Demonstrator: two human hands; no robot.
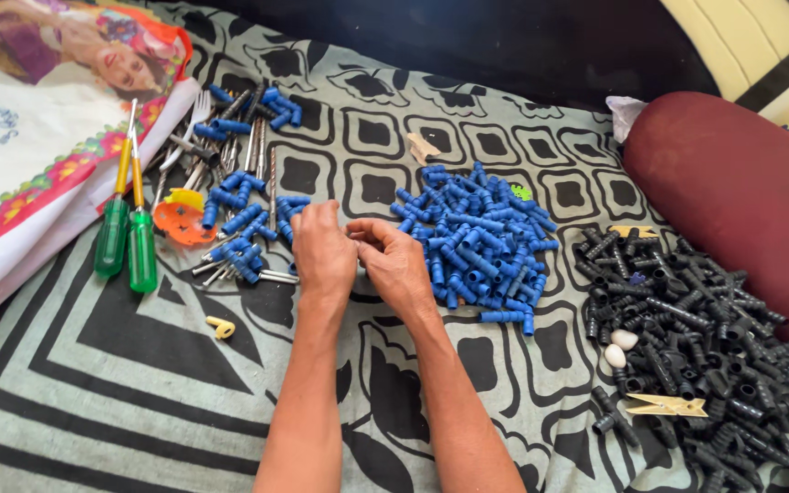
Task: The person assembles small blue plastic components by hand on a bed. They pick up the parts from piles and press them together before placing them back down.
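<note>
Both hands meet over the patterned cloth, fitting a small part between the two blue piles.

My left hand point(323, 254) and right hand point(396, 262) are brought together fingertip to fingertip. The fingers are curled closed, apparently on a small piece, but the backs of the hands hide it and I cannot tell what is gripped. Judged step: joining one blue sleeve to one pin. The loose blue plastic sleeves point(475, 239) lie just right of my right hand. The metal pins with blue ends point(241, 196) lie just left and far of my left hand. The next move calls for a short reach to either pile. Open room: bare bedsheet point(120, 383) near me. Limits: black plastic connectors point(687, 342) and maroon bolster point(741, 196) at right; green-handled screwdrivers point(130, 239) at left.
</note>
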